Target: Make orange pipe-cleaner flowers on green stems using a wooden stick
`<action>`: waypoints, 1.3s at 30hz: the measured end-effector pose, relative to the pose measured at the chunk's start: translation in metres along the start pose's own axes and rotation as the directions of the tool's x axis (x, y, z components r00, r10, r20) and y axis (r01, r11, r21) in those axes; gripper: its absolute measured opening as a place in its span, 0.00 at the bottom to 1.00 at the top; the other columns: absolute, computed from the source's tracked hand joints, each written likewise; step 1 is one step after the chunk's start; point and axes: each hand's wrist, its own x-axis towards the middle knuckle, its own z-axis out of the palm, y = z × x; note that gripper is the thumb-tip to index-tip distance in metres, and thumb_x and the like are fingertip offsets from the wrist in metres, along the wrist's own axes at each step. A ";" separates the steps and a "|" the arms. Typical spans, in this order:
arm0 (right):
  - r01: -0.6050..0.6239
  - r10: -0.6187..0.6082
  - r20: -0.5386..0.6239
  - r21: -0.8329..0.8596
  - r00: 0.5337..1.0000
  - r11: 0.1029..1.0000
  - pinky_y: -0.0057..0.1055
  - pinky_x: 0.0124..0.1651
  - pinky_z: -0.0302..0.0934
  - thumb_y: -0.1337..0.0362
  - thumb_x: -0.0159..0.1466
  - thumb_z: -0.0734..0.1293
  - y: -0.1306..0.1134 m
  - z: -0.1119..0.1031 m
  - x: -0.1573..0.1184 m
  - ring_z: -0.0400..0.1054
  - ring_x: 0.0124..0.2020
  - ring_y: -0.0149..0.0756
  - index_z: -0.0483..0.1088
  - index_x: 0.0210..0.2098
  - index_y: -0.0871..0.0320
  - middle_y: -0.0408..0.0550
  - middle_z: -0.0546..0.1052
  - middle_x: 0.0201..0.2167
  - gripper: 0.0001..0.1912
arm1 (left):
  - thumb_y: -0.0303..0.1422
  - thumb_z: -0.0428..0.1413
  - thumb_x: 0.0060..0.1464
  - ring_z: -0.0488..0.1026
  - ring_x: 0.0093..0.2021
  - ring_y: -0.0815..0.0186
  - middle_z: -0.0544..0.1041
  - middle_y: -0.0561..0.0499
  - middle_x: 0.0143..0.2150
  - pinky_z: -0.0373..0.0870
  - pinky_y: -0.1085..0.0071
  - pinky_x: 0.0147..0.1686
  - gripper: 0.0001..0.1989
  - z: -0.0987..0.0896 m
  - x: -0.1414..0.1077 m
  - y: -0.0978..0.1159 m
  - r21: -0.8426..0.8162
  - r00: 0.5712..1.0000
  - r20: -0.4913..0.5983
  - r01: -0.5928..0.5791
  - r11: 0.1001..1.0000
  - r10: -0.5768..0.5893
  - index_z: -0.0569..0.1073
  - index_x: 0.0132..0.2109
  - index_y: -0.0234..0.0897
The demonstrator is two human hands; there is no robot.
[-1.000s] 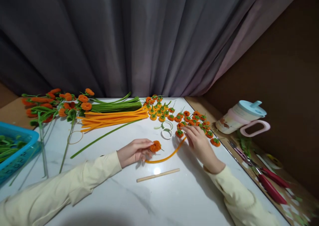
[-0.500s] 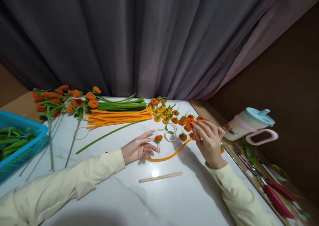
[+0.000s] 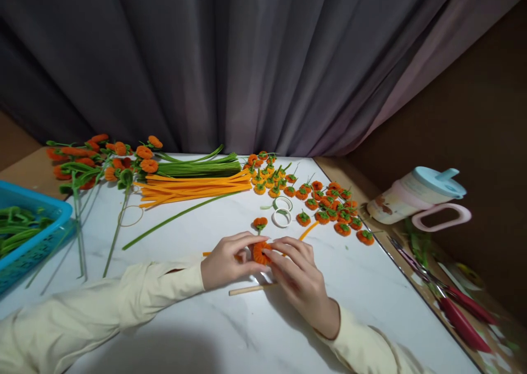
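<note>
A round, ribbed orange pipe-cleaner piece is held between both hands above the table. My left hand pinches its left side with thumb and fingers. Against its right side press the fingertips of my right hand. An orange-yellow pipe cleaner lies beneath the hands, mostly hidden by them. Just behind the fingers is a small orange flower-like piece with a green stem. A thin wooden stick lies in front, its right end covered by my right hand.
Several orange pieces with green tops lie at the right, beside two tape rolls. Orange and green pipe cleaners lie behind. A blue basket is left; a tumbler and red-handled pliers are right.
My right hand has come left and down from the cluster of orange pieces, bringing one to my left hand. My left hand, open before, now grips that piece too.
</note>
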 end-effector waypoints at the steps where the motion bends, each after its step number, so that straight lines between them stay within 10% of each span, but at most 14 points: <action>1: -0.005 0.005 0.008 0.015 1.000 1.000 0.42 0.44 0.60 0.74 0.63 0.61 0.000 0.000 -0.001 0.66 0.46 0.44 0.69 0.48 0.54 0.52 0.75 0.41 0.16 | 0.38 0.61 0.49 0.68 0.28 0.70 0.75 0.44 0.41 0.67 0.75 0.28 0.21 0.000 -0.001 0.001 0.029 1.000 -0.006 -0.029 0.999 0.029 0.74 0.49 0.34; 11: -0.166 0.144 0.088 0.350 0.986 0.922 0.43 0.44 0.63 0.71 0.62 0.63 0.000 -0.008 0.007 0.67 0.43 0.44 0.67 0.45 0.56 0.52 0.74 0.38 0.12 | 0.36 0.58 0.53 0.74 0.36 0.63 0.77 0.41 0.38 0.71 0.71 0.36 0.17 -0.003 -0.003 0.001 0.105 0.987 0.011 -0.164 0.981 0.163 0.75 0.47 0.31; 19: -0.131 0.104 0.095 0.354 0.990 0.926 0.42 0.42 0.64 0.69 0.64 0.62 0.004 -0.009 0.007 0.67 0.42 0.43 0.67 0.47 0.56 0.53 0.74 0.38 0.12 | 0.36 0.61 0.49 0.72 0.31 0.69 0.76 0.46 0.42 0.71 0.74 0.34 0.19 -0.003 -0.002 -0.004 -0.005 1.000 -0.019 -0.012 1.000 0.012 0.72 0.47 0.35; 39: -0.081 0.046 0.124 0.289 0.991 0.954 0.35 0.36 0.65 0.70 0.66 0.59 0.005 -0.003 0.001 0.66 0.36 0.38 0.69 0.40 0.56 0.52 0.70 0.36 0.08 | 0.32 0.61 0.50 0.73 0.36 0.66 0.76 0.45 0.36 0.72 0.74 0.34 0.10 0.001 -0.004 -0.006 0.049 0.981 0.010 -0.196 0.979 0.196 0.73 0.40 0.33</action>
